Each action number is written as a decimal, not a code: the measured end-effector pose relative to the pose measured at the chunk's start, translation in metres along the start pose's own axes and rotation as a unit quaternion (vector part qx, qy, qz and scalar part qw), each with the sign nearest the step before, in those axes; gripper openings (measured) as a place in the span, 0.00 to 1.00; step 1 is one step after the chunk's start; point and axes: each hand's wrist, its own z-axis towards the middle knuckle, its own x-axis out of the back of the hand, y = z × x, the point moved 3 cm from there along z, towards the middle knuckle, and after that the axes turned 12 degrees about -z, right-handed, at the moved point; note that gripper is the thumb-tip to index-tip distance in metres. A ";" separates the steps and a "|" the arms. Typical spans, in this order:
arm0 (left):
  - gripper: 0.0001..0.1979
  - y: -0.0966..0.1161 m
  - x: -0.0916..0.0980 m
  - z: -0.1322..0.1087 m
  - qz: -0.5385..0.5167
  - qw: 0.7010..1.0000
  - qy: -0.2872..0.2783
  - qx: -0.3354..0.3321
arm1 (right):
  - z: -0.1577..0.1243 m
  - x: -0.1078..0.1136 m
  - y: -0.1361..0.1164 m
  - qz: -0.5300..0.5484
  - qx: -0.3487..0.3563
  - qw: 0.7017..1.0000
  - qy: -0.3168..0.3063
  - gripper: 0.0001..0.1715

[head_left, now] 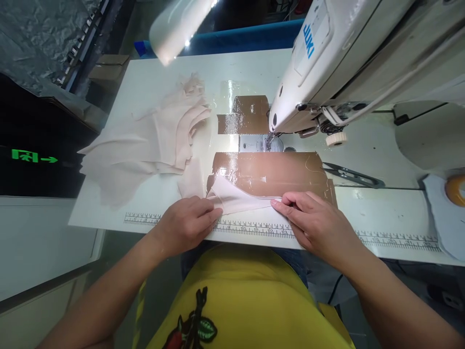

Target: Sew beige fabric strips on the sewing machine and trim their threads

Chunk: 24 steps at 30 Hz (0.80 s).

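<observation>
A pale pink piece of fabric (241, 198) with a curved upper edge is stretched between my two hands near the table's front edge. My left hand (191, 220) pinches its left end, fingers closed. At the right end, my right hand (308, 213) grips a narrow part between thumb and fingers. The cloth lies partly over a brown taped cardboard sheet (279, 169) in front of the sewing machine's needle area (269, 141). A stack of similar pale fabric pieces (152, 140) rests to the left, its layers loosely fanned.
A white JUKI sewing machine (327, 53) fills the upper right. Dark thread snips (354, 175) lie right of the cardboard. A printed ruler strip (254, 228) runs along the front edge. A lamp (178, 29) hangs over the back. Yellow tape roll (456, 190) sits far right.
</observation>
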 end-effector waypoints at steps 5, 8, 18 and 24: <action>0.11 0.001 0.000 0.000 0.005 1.000 -0.001 -0.002 | 0.003 0.003 0.003 0.027 -0.010 0.999 0.018 0.14; 0.11 0.002 0.001 0.001 0.003 1.000 0.000 -0.006 | 0.005 0.003 0.004 0.019 -0.026 0.999 0.017 0.14; 0.12 0.003 0.000 -0.004 0.013 1.000 0.001 -0.005 | 0.006 -0.001 0.002 -0.034 -0.031 0.996 0.071 0.11; 0.12 0.002 0.001 -0.004 0.030 0.999 0.004 0.011 | 0.018 0.000 0.001 -0.030 -0.046 0.998 0.036 0.12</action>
